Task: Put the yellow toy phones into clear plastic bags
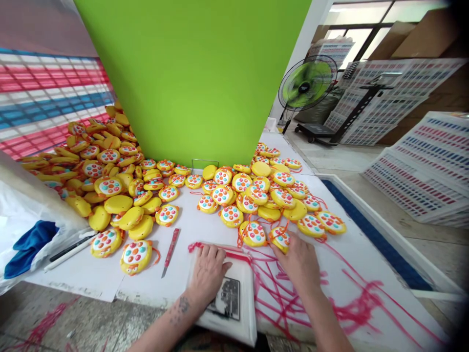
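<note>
Bright windows [359,13] stand behind a grey floor [335,157], a green-bladed fan [308,85] and stacked white crates [415,171].

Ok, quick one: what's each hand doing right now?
Left hand: resting on the plastic bag; whether it grips can't be told.
Right hand: closed on a yellow toy.

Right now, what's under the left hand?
The left hand rests on a pale flat bag with a red strip and a dark printed patch. Whatever the hand itself covers can't be seen.
</note>
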Motion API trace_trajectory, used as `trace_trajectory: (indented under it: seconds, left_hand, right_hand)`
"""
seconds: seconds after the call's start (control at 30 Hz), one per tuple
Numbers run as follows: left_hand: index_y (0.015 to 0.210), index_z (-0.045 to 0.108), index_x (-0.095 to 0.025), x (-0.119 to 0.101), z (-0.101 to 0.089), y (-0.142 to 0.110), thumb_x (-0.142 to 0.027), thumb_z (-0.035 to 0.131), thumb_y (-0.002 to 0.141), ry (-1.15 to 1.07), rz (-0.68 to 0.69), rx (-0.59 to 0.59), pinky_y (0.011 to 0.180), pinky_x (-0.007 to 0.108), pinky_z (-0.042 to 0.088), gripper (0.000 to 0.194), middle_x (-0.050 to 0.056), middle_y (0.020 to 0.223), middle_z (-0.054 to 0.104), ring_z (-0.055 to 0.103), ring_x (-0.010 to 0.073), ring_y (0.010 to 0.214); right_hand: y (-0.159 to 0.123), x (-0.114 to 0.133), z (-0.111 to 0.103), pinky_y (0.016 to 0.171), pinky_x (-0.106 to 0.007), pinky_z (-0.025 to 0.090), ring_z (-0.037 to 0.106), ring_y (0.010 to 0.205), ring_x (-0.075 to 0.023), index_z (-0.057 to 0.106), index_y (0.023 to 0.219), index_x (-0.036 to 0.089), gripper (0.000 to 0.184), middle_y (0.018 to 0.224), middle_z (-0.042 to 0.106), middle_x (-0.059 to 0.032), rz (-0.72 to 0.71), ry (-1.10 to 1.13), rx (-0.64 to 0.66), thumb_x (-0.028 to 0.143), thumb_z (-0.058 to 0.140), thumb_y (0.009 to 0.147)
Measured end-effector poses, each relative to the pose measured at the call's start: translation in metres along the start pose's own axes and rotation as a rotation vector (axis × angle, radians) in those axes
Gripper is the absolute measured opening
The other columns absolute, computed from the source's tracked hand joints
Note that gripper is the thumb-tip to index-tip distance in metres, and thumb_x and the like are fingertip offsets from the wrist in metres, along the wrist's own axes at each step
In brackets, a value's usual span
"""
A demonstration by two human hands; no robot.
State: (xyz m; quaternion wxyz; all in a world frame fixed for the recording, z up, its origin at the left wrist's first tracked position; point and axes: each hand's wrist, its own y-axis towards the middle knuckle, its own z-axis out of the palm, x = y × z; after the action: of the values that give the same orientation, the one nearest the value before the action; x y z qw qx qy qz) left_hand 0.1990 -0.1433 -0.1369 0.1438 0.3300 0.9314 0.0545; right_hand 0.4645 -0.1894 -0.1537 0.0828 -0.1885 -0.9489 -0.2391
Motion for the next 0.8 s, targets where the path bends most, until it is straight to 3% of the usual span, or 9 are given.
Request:
trace_trajectory:
  seconds: [0.1,0.2,0.3,0.4,0.5,0.63,0.7,0.8]
  left_hand:
    - [0.091,0.056,-0.019,0.0,0.001,0.0,-0.029,0.055,0.088,0.019,0.013,-0.004,0.079,0.042,0.039,0.01,0.005,0.092,0.055,0.048,0.0244,0.087]
    - [0.091,0.055,-0.019,0.0,0.002,0.0,-0.029,0.056,0.088,0.034,0.013,0.002,0.08,0.042,0.039,0.01,0.005,0.092,0.054,0.048,0.0243,0.088]
    - [0.09,0.055,-0.019,0.001,0.004,0.0,-0.029,0.058,0.087,0.031,0.02,0.014,0.081,0.043,0.039,0.011,0.005,0.093,0.055,0.048,0.0244,0.088]
    - [0.088,0.054,-0.018,0.003,0.003,0.0,-0.026,0.057,0.088,-0.005,0.074,0.037,0.082,0.042,0.039,0.008,0.005,0.093,0.057,0.049,0.0234,0.088]
    - [0.084,0.054,-0.018,0.005,0.002,0.0,-0.024,0.053,0.09,-0.066,0.103,0.044,0.079,0.04,0.041,0.009,0.005,0.089,0.059,0.051,0.0223,0.084]
    - [0.096,0.055,-0.017,0.007,0.001,-0.003,-0.024,0.053,0.09,-0.176,0.068,0.004,0.079,0.039,0.044,0.01,0.005,0.089,0.061,0.054,0.0219,0.086]
    - [0.115,0.049,-0.016,0.008,0.0,-0.004,-0.025,0.053,0.09,-0.225,0.046,-0.025,0.081,0.04,0.045,0.027,0.006,0.095,0.061,0.055,0.0223,0.09]
    - [0.13,0.039,-0.017,0.008,-0.002,-0.005,-0.025,0.051,0.09,-0.244,0.056,-0.041,0.084,0.041,0.044,0.042,0.009,0.105,0.061,0.055,0.0231,0.096]
  right_hand:
    - [0.003,-0.014,-0.009,0.066,-0.042,0.047,0.06,0.073,-0.0289,0.047,0.125,0.014,0.061,0.084,0.064,-0.0119,0.314,0.156,0.045,0.055,0.048,0.081]
    - [-0.001,-0.034,-0.009,0.06,-0.039,0.048,0.06,0.068,-0.0262,0.054,0.115,0.017,0.058,0.079,0.064,-0.0073,0.593,0.452,0.04,0.055,0.06,0.072]
    - [-0.01,-0.046,-0.006,0.061,-0.033,0.05,0.063,0.076,-0.0215,0.055,0.11,0.021,0.057,0.095,0.066,-0.0048,0.741,0.963,-0.08,0.047,0.072,0.062]
    - [-0.014,-0.04,-0.011,0.06,-0.026,0.049,0.063,0.079,-0.0155,0.055,0.113,0.027,0.052,0.109,0.064,-0.0024,0.889,1.359,-0.146,0.042,0.071,0.065]
    - [-0.009,-0.017,-0.023,0.06,-0.024,0.048,0.063,0.088,-0.0151,0.057,0.113,0.03,0.045,0.119,0.061,-0.0023,0.877,1.468,-0.165,0.041,0.067,0.071]
    - [-0.003,0.031,-0.035,0.069,-0.03,0.051,0.061,0.102,-0.0199,0.055,0.117,0.032,0.047,0.122,0.06,-0.0027,0.767,1.501,-0.048,0.041,0.065,0.072]
    - [-0.006,0.055,-0.038,0.075,-0.034,0.052,0.061,0.101,-0.0214,0.054,0.117,0.032,0.048,0.117,0.063,-0.0033,0.656,1.532,0.076,0.04,0.065,0.071]
    - [-0.014,0.081,-0.04,0.076,-0.037,0.053,0.063,0.092,-0.0224,0.053,0.116,0.029,0.05,0.107,0.066,-0.0042,0.423,1.569,0.399,0.038,0.067,0.069]
